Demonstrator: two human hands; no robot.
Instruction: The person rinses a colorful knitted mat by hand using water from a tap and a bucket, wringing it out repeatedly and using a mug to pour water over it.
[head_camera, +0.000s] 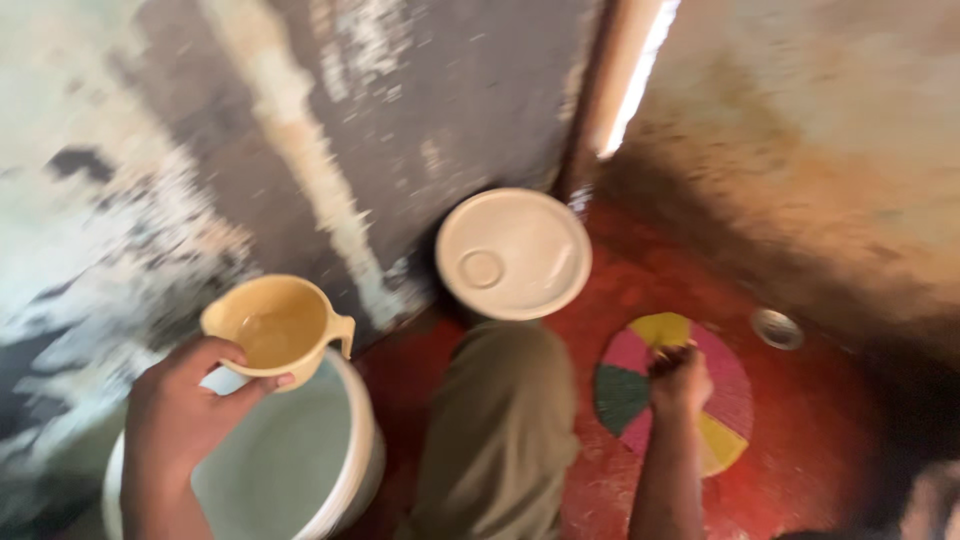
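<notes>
My left hand (185, 410) grips a yellow plastic jug (278, 328) by its rim, holding it over a white bucket (330, 470) at the lower left. There seems to be liquid in the jug. My right hand (680, 378) is closed on a round woven mat (735, 400) with pink, yellow and green segments, which lies on the red floor (820, 440). My knee in olive cloth (500, 420) sits between the two hands. The frame is blurred by motion.
A round white lid (513, 253) covers a container in the corner. A small metal floor drain (777, 328) lies to the right of the mat. Stained, peeling walls (300, 120) close in behind, with a bright gap (635, 80) at the corner.
</notes>
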